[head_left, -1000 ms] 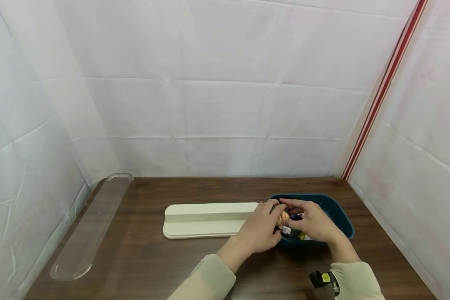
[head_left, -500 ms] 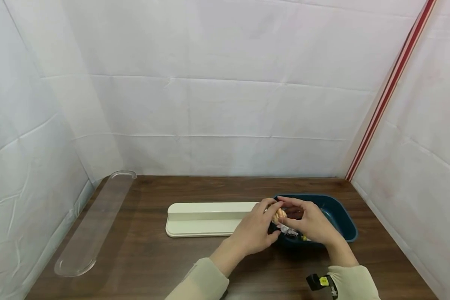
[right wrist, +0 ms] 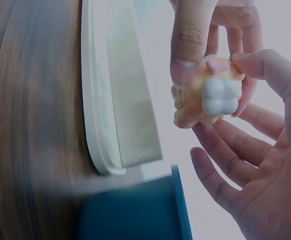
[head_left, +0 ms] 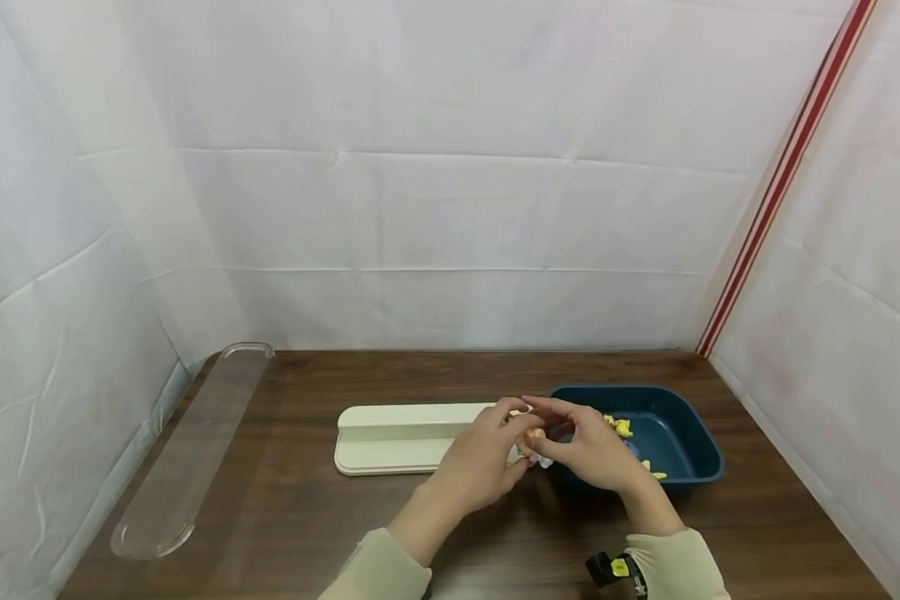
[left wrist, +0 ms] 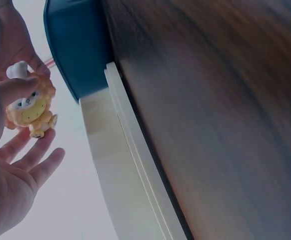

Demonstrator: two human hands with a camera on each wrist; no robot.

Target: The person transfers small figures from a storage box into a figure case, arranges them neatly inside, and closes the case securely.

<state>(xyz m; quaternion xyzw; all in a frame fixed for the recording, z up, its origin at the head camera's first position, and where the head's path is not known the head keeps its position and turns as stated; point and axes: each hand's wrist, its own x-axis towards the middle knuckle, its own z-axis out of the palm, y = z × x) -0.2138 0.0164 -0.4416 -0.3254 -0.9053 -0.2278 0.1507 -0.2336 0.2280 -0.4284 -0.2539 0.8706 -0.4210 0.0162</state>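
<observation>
Both hands hold one small toy figurine [head_left: 528, 442] between them, over the right end of a cream stepped stand [head_left: 390, 455]. In the left wrist view the figurine [left wrist: 34, 114] shows an orange, mane-like hood, a whitish face and a yellow belly. Its underside or back, with a white four-lobed piece [right wrist: 219, 96], faces the right wrist camera. My left hand [head_left: 474, 463] grips it with the thumb across its front and fingers beneath. From the other side, my right hand [head_left: 594, 450] pinches it with thumb and fingertips.
A dark blue bin [head_left: 690, 433] stands beside the stand's right end, with several yellow pieces [head_left: 621, 427] in it. A long clear plastic cover [head_left: 191, 454] lies at the table's left. White sheeting [head_left: 450, 217] encloses the back and sides of the wooden table [head_left: 285, 517].
The two hands have moved left together with the figurine, from over the bin to over the stand's right end. More of the bin's inside now shows.
</observation>
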